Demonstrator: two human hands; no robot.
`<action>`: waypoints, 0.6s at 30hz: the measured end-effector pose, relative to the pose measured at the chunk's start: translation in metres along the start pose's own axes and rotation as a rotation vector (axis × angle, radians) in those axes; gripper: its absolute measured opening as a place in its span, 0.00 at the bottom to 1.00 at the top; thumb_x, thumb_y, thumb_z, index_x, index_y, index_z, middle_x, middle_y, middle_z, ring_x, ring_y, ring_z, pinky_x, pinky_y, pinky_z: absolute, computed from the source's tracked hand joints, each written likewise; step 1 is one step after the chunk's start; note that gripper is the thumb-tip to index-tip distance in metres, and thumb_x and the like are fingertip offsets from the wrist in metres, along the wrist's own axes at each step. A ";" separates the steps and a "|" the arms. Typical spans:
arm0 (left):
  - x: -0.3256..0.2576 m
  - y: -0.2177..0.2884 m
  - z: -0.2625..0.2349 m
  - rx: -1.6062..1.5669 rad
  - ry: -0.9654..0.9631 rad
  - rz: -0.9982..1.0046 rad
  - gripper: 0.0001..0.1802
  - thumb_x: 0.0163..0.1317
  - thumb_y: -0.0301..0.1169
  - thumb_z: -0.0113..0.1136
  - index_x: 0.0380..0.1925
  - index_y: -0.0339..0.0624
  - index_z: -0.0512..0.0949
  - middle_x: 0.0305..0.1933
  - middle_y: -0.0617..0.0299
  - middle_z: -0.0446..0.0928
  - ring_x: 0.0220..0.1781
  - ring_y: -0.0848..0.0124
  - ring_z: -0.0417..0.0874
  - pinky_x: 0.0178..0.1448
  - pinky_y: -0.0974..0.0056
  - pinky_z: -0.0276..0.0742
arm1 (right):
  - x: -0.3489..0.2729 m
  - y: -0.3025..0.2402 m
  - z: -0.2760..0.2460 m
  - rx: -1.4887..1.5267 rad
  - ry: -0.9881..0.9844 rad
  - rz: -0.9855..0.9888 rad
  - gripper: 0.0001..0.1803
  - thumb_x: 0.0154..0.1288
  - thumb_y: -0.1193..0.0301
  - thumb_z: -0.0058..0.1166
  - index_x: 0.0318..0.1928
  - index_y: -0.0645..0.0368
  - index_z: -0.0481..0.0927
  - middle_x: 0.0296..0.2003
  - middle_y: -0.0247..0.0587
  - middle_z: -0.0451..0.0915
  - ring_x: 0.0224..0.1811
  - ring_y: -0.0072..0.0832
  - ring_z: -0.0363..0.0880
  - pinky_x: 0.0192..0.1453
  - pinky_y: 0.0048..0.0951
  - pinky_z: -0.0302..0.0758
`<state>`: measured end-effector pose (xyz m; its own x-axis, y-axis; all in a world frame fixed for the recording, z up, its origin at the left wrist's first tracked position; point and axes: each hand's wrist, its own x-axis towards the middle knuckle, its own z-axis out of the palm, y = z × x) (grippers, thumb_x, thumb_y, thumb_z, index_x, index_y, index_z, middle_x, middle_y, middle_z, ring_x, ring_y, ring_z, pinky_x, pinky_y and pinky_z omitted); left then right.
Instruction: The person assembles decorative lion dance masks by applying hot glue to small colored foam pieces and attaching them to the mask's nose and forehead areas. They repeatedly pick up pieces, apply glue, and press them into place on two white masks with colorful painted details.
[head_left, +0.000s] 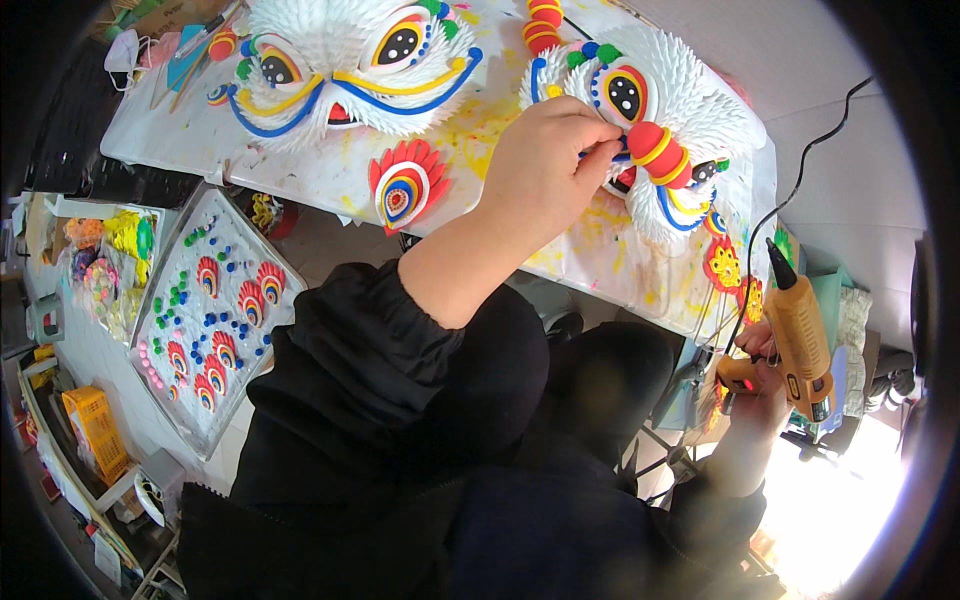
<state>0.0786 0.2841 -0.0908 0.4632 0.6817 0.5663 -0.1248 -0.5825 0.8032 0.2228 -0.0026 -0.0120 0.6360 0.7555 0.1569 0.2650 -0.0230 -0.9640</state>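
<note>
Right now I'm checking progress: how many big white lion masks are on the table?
2. One mask lies at the table's upper left; the other mask is at the right, under the left hand. More may be hidden.

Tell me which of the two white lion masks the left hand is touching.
The right-hand mask with the red-and-yellow striped nose; the left hand presses at its eye. The other mask lies untouched.

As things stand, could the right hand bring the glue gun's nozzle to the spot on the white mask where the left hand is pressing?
Probably yes. The right hand holds the glue gun off the table's right end, nozzle up, nothing lying between it and the white mask. Only the left hand covers the spot.
</note>
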 end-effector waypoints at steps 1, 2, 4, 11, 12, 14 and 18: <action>0.000 -0.001 0.001 0.003 0.005 -0.006 0.05 0.55 0.27 0.65 0.30 0.38 0.83 0.32 0.57 0.80 0.38 0.56 0.81 0.40 0.56 0.77 | 0.000 0.000 0.001 0.027 0.020 -0.006 0.11 0.54 0.71 0.54 0.37 0.62 0.73 0.34 0.43 0.74 0.40 0.34 0.74 0.49 0.38 0.72; 0.000 -0.001 0.002 0.010 0.005 -0.003 0.05 0.55 0.27 0.65 0.30 0.38 0.84 0.32 0.58 0.80 0.38 0.56 0.81 0.39 0.56 0.77 | 0.000 0.001 0.001 0.061 0.034 -0.014 0.11 0.53 0.71 0.55 0.37 0.62 0.74 0.33 0.42 0.76 0.38 0.34 0.75 0.48 0.38 0.73; -0.001 0.000 0.003 0.037 -0.004 0.000 0.05 0.55 0.28 0.65 0.29 0.38 0.84 0.32 0.58 0.81 0.38 0.57 0.81 0.39 0.57 0.77 | 0.000 0.001 0.004 0.077 0.041 0.000 0.11 0.53 0.71 0.56 0.37 0.62 0.74 0.33 0.42 0.76 0.38 0.34 0.76 0.47 0.38 0.74; -0.004 0.016 -0.012 -0.270 0.042 -0.353 0.13 0.57 0.25 0.62 0.43 0.38 0.80 0.38 0.59 0.79 0.39 0.67 0.79 0.42 0.64 0.74 | -0.001 -0.002 0.008 0.078 0.042 -0.043 0.12 0.54 0.70 0.57 0.37 0.62 0.75 0.33 0.42 0.76 0.38 0.34 0.76 0.48 0.41 0.75; -0.009 0.020 -0.018 -0.470 0.115 -0.479 0.13 0.58 0.24 0.61 0.45 0.38 0.79 0.38 0.61 0.78 0.37 0.70 0.77 0.43 0.68 0.72 | -0.001 -0.003 0.008 0.099 0.034 -0.063 0.13 0.54 0.70 0.57 0.39 0.63 0.76 0.33 0.42 0.77 0.38 0.34 0.77 0.49 0.42 0.76; -0.022 0.029 -0.032 -0.796 0.175 -0.679 0.13 0.59 0.22 0.57 0.46 0.38 0.78 0.40 0.61 0.77 0.38 0.71 0.76 0.46 0.70 0.70 | -0.002 -0.003 0.007 0.104 0.032 -0.059 0.15 0.53 0.71 0.56 0.41 0.64 0.76 0.34 0.42 0.77 0.39 0.35 0.78 0.49 0.42 0.76; -0.059 0.059 -0.048 -1.151 0.044 -0.912 0.12 0.59 0.17 0.50 0.43 0.38 0.75 0.44 0.55 0.77 0.47 0.65 0.78 0.52 0.65 0.71 | -0.010 -0.003 0.003 0.149 0.009 -0.015 0.23 0.52 0.72 0.58 0.51 0.67 0.77 0.38 0.44 0.80 0.44 0.36 0.80 0.55 0.43 0.76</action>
<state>0.0013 0.2305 -0.0678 0.7397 0.6364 -0.2186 -0.4346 0.6999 0.5668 0.2134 -0.0080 -0.0111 0.6397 0.7490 0.1725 0.1640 0.0863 -0.9827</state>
